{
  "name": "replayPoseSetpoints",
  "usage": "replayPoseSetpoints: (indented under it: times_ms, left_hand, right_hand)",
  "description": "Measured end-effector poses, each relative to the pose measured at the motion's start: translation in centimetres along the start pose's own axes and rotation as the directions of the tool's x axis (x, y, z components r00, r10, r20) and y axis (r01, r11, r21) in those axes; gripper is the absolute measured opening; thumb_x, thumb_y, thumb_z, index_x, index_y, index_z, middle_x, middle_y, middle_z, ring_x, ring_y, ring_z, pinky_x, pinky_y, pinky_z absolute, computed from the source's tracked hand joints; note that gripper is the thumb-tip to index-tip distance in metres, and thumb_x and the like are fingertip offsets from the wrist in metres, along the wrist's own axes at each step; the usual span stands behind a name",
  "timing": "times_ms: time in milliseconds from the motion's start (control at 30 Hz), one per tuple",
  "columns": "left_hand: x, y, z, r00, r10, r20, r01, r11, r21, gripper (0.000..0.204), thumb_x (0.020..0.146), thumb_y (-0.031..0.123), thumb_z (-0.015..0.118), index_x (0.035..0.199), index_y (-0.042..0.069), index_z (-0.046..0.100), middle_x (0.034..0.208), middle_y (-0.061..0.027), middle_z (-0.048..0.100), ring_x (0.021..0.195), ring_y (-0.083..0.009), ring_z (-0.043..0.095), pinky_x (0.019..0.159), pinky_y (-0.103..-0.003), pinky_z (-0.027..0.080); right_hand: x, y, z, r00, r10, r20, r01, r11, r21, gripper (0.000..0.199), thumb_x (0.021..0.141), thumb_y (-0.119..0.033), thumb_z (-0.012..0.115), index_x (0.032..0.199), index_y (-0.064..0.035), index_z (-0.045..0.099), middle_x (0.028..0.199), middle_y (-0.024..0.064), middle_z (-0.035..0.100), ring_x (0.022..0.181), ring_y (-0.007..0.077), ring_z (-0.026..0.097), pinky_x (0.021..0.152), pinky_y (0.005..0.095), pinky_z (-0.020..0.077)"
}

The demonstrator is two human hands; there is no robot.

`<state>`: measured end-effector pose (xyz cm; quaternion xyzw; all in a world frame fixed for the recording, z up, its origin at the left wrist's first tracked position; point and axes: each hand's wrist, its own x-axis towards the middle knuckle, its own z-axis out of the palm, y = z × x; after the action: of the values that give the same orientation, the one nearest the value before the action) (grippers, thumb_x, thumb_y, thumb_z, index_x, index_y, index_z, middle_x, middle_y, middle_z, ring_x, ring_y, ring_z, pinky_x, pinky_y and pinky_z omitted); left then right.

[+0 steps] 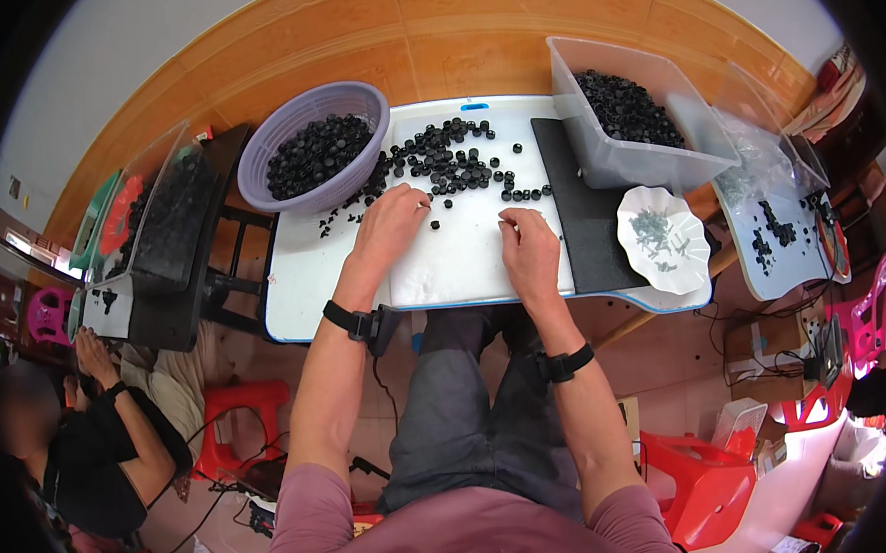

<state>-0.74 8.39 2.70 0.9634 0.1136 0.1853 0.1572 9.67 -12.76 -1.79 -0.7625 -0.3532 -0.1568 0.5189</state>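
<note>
Both my hands work over a white tabletop [452,266]. My left hand [394,222] is curled at the edge of the loose black knobs, thumb and fingertips pinched together; what they hold is too small to make out. Two single black knobs [441,215] lie just right of its fingertips. My right hand [530,252] is closed too, fingertips bent inward over the bare white surface, and any piece in it is hidden. Beyond the hands spreads a pile of small round black knobs [447,161]. Tiny black pieces [332,222] lie left of my left hand.
A purple basket [257,171] heaped with black parts stands at the back left. To the right are a black mat [581,234], a clear bin [647,161] of black parts and a scalloped white dish [688,269] of small pieces. Another person [101,445] sits at far left.
</note>
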Motion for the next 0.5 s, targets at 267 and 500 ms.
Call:
replayPoseSetpoints:
  times_ms: [267,500]
  left_hand:
    - [-3.0,-3.5,-1.4,0.941,-0.295,-0.168,0.302,0.953,0.019,0.013,0.088,0.009,0.065,0.095,0.002,0.074,0.097,-0.0162,0.071,0.095,-0.0374,0.068,0.085,-0.046,0.054]
    - [-3.3,-0.5,-0.2,0.973,-0.127,-0.195,0.081,0.97,-0.228,0.03,0.084,0.01,0.074,0.114,0.005,0.072,0.094,-0.0117,0.067,0.082,-0.0271,0.065,0.078,-0.039,0.052]
  right_hand:
    - [0.0,-0.3,-0.1,0.995,0.101,-0.02,-0.099,0.993,0.066,0.009,0.088,-0.002,0.07,0.097,-0.0015,0.071,0.092,0.0153,0.073,0.075,0.0314,0.071,0.069,0.0381,0.0555]
    - [0.2,-0.1,-0.5,0.988,0.122,-0.096,-0.112,0.989,0.096,0.008,0.087,-0.003,0.073,0.095,-0.0017,0.072,0.084,0.0124,0.072,0.067,0.0248,0.068,0.064,0.0344,0.0535]
